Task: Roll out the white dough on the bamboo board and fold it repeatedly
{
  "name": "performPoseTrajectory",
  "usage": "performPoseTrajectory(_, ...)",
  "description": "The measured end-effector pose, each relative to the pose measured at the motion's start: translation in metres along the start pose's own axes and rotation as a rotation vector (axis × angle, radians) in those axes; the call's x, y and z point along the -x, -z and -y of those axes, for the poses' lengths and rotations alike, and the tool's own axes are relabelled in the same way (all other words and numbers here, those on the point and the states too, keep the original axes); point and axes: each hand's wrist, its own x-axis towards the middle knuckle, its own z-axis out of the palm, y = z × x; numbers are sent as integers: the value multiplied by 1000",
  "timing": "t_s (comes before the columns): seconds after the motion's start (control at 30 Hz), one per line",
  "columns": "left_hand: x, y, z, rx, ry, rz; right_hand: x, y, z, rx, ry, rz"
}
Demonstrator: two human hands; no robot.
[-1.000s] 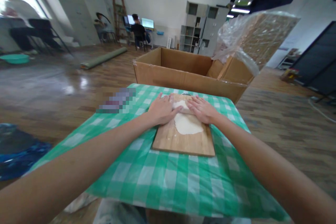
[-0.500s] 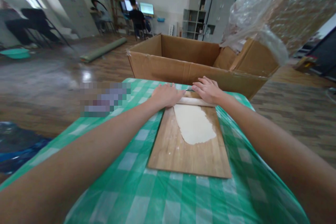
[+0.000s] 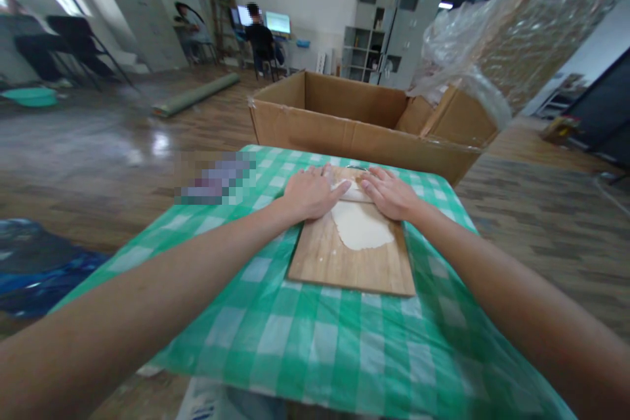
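Note:
A flattened sheet of pale dough (image 3: 361, 226) lies on a wooden board (image 3: 344, 262) set on the green checked tablecloth (image 3: 315, 335). A light wooden rolling pin (image 3: 353, 192) lies across the far end of the dough. My left hand (image 3: 311, 193) presses flat on the pin's left end, fingers stretched out. Its right end is under my right hand (image 3: 390, 192), also flat with the fingers extended. Both arms reach forward over the table.
A large open cardboard box (image 3: 364, 125) stands just beyond the table's far edge, with a plastic-wrapped bundle (image 3: 512, 39) at its right. A blurred patch (image 3: 216, 177) sits at the table's left corner. A person sits at a distant desk (image 3: 260, 42). A rolled mat (image 3: 194, 94) lies on the floor.
My hands and the rolling pin rolled out to the board's far end, stretching the dough longer, then came back toward me onto the dough's far part.

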Motion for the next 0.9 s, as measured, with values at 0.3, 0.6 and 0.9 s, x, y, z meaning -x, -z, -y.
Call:
performPoseTrajectory(0.3,67,-3,-2,-29,-169,-73,62,23,60,-42,-20,63)
performPoseTrajectory(0.6,54,-2,-9,-7,-89,-34,21,7,56,95,-270,-31)
performPoseTrajectory(0.9,24,0,-3,51,-30,12,-68,-14,-11,-66,-94,133)
